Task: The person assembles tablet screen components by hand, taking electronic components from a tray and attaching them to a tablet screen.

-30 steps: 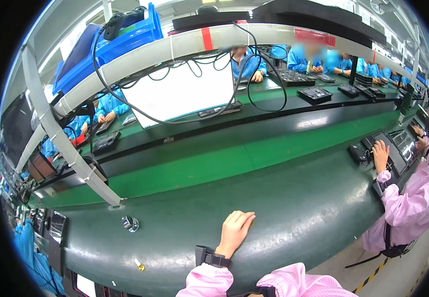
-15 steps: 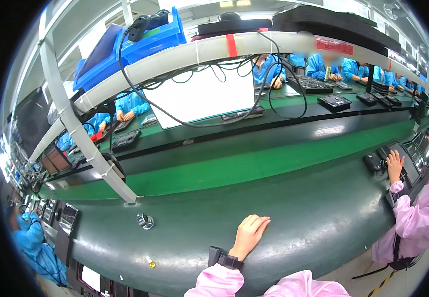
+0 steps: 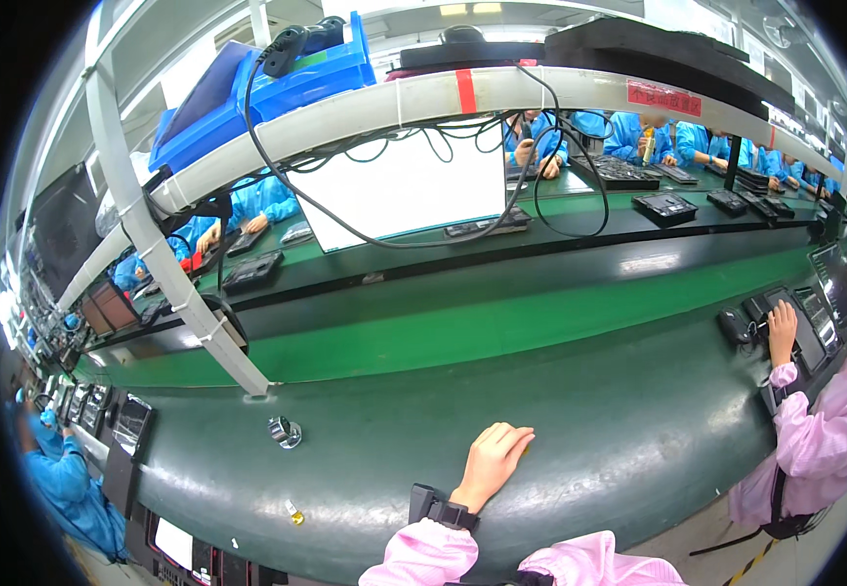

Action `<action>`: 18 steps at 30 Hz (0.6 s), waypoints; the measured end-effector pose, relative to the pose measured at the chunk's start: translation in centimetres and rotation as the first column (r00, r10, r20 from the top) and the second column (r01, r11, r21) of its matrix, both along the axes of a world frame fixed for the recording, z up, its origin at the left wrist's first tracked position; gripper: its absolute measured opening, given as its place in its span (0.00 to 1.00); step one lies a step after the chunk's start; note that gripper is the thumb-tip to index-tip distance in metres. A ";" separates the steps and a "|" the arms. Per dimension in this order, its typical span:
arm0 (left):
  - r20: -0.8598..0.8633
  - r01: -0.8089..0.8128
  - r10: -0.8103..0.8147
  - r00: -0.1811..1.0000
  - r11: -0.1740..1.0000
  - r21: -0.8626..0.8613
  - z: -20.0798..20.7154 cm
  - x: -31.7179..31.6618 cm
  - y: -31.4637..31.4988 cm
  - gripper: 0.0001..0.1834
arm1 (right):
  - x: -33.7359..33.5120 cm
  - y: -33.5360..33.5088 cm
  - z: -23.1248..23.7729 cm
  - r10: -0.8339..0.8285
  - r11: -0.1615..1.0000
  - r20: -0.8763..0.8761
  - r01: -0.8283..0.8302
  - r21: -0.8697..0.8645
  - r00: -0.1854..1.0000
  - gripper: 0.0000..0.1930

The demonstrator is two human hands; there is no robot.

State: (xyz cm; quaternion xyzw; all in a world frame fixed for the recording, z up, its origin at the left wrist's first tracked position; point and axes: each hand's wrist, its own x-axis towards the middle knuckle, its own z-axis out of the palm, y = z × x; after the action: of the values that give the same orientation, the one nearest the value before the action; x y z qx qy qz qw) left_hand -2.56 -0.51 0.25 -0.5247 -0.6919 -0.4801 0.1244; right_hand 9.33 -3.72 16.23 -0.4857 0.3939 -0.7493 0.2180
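My left hand [image 3: 493, 463] rests on the dark green bench top [image 3: 384, 430], a black strap with a box around its wrist. Its fingers are pressed together, pointing right. A tiny bit of yellow shows beside the thumb, but what the fingers pinch is mostly hidden. Of my right arm only a pink sleeve [image 3: 599, 561] appears at the lower edge; the hand is out of the picture. Left of my left hand lies a small yellow and white piece [image 3: 294, 514]. Farther back stands a shiny silver ring-shaped object [image 3: 285, 432].
A white post [image 3: 189, 303] meets the bench at left, below a shelf rail [image 3: 423, 95] with hanging cables. Behind the bench runs a green belt [image 3: 501, 322]. At right a co-worker in pink [image 3: 824, 420] handles dark devices; a person in blue [image 3: 67, 488] sits left.
The view has shifted slightly. My left hand keeps its place and its closed fingers. At the right, the co-worker's dark panel now stands raised.
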 end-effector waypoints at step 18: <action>0.014 -0.011 0.011 1.000 1.000 -0.002 -0.3 -0.1 0.1 0.05 | 0.5 3.0 -1.7 -0.239 0.970 -0.156 0.244 0.016 0.959 0.17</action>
State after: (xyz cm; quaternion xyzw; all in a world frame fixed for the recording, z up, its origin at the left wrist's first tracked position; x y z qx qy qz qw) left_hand -2.68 -0.39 -0.05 -0.5175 -0.6960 -0.4827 0.1216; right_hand 9.83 -0.74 14.49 -0.4859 0.4788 -0.7239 0.1027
